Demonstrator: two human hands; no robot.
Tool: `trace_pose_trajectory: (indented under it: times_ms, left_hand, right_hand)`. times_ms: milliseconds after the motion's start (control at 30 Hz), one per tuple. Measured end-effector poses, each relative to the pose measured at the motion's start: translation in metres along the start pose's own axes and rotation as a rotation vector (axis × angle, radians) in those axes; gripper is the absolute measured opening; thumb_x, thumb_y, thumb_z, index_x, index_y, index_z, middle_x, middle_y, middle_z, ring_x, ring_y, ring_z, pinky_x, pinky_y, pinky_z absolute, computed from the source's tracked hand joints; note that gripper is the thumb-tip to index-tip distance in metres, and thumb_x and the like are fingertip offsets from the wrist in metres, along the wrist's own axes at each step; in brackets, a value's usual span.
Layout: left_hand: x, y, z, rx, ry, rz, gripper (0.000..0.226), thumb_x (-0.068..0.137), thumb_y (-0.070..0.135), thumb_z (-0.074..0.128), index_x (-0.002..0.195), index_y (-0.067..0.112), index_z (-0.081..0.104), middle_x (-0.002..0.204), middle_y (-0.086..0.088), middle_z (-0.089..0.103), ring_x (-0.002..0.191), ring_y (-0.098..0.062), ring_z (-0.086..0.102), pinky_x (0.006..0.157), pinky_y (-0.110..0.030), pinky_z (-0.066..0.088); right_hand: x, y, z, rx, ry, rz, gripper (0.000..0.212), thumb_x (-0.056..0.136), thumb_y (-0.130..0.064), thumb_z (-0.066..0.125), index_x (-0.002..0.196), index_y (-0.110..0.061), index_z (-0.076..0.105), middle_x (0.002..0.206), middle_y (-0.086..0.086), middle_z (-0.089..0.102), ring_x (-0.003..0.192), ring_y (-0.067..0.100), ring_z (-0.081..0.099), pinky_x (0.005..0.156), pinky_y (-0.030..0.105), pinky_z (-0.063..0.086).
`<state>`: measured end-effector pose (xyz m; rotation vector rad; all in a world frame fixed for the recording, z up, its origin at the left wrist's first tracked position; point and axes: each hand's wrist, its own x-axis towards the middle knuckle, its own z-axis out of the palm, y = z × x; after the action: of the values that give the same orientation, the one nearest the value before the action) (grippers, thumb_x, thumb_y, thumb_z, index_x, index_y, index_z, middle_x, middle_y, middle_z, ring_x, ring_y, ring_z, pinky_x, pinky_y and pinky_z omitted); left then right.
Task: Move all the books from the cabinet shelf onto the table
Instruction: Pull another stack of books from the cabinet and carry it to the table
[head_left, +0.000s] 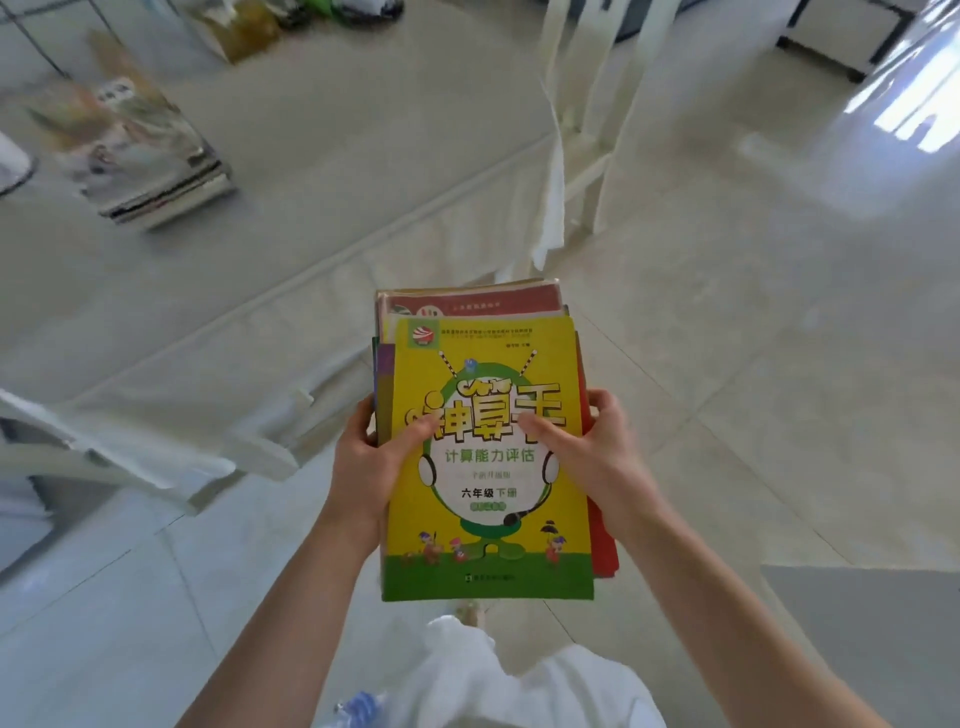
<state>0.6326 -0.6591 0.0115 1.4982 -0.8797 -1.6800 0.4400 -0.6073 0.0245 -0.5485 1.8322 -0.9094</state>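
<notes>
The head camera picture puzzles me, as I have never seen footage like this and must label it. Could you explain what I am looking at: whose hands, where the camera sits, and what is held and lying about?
This is one wide-angle camera worn on a person's head, looking forward and down, so the bare arms reaching in from the bottom are the wearer's own. No machine is involved. The left hand and the right hand grip a small stack of thin paperback books from either side, thumbs pressed on the top one, a yellow and green workbook with cartoon figures. Reddish covers show beneath it. The stack is carried in the air above a pale tiled floor. Ahead on the left is a table under a white cloth, and on it already rests a blurred pile of books or magazines. A white chair frame stands at its far end.
</notes>
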Motion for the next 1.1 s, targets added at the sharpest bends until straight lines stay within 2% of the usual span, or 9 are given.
trace_pose_trajectory:
  times_ms: [133,333,467,667,833,967,1100]
  left_hand:
    - [0.026,0.022,-0.039,-0.056,0.091,0.008,0.041,0.08,0.01,0.074,0.116,0.021,0.058,0.089,-0.003,0.078,0.077,-0.027,0.075,0.058,-0.036,0.059]
    - [0.068,0.045,-0.064,-0.121,0.196,0.014,0.032,0.082,0.009,0.073,0.099,0.031,0.057,0.079,0.002,0.077,0.069,-0.02,0.075,0.051,-0.03,0.057]
    - [0.108,0.062,-0.064,-0.171,0.246,0.004,0.034,0.081,0.011,0.073,0.103,0.03,0.056,0.083,0.001,0.078,0.072,-0.022,0.075,0.052,-0.031,0.058]
    - [0.183,0.107,-0.05,-0.22,0.285,-0.011,0.055,0.076,0.011,0.078,0.123,0.021,0.051,0.096,-0.008,0.076,0.082,-0.03,0.075,0.073,-0.049,0.059]
    - [0.241,0.152,-0.035,-0.298,0.282,0.003,0.054,0.078,0.003,0.075,0.123,0.021,0.051,0.101,-0.014,0.075,0.086,-0.036,0.073,0.072,-0.05,0.059]
    - [0.28,0.177,-0.03,-0.305,0.286,0.001,0.06,0.076,0.007,0.076,0.127,0.021,0.049,0.104,-0.014,0.074,0.087,-0.037,0.073,0.07,-0.049,0.059]
    - [0.322,0.199,-0.033,-0.326,0.313,0.005,0.054,0.078,0.004,0.074,0.123,0.023,0.05,0.097,-0.012,0.076,0.084,-0.035,0.074,0.061,-0.043,0.06]
  right_hand:
    - [0.029,-0.032,0.049,-0.043,-0.086,-0.032,0.063,0.068,-0.039,0.083,0.114,-0.026,0.042,0.103,0.001,0.071,0.09,0.021,0.071,0.081,0.048,0.058]
    - [0.072,-0.074,0.097,-0.139,-0.176,-0.041,0.062,0.07,-0.041,0.083,0.113,-0.027,0.041,0.1,-0.001,0.07,0.088,0.019,0.071,0.079,0.047,0.059]
    - [0.114,-0.105,0.114,-0.188,-0.225,-0.049,0.061,0.071,-0.041,0.082,0.115,-0.026,0.042,0.099,-0.003,0.07,0.085,0.018,0.071,0.077,0.045,0.059]
    - [0.199,-0.168,0.127,-0.219,-0.352,-0.065,0.063,0.067,-0.043,0.084,0.112,-0.026,0.043,0.101,-0.001,0.072,0.084,0.019,0.073,0.075,0.049,0.06]
    - [0.27,-0.231,0.134,-0.174,-0.516,0.058,0.067,0.06,-0.028,0.087,0.112,-0.026,0.045,0.103,0.002,0.072,0.089,0.025,0.072,0.079,0.053,0.058]
    - [0.311,-0.27,0.145,-0.147,-0.604,0.074,0.059,0.071,-0.018,0.082,0.117,-0.025,0.045,0.106,0.003,0.072,0.091,0.026,0.073,0.082,0.054,0.057]
    - [0.347,-0.299,0.164,-0.151,-0.624,0.053,0.058,0.072,-0.019,0.082,0.114,-0.023,0.042,0.109,0.005,0.07,0.095,0.026,0.071,0.084,0.054,0.056]
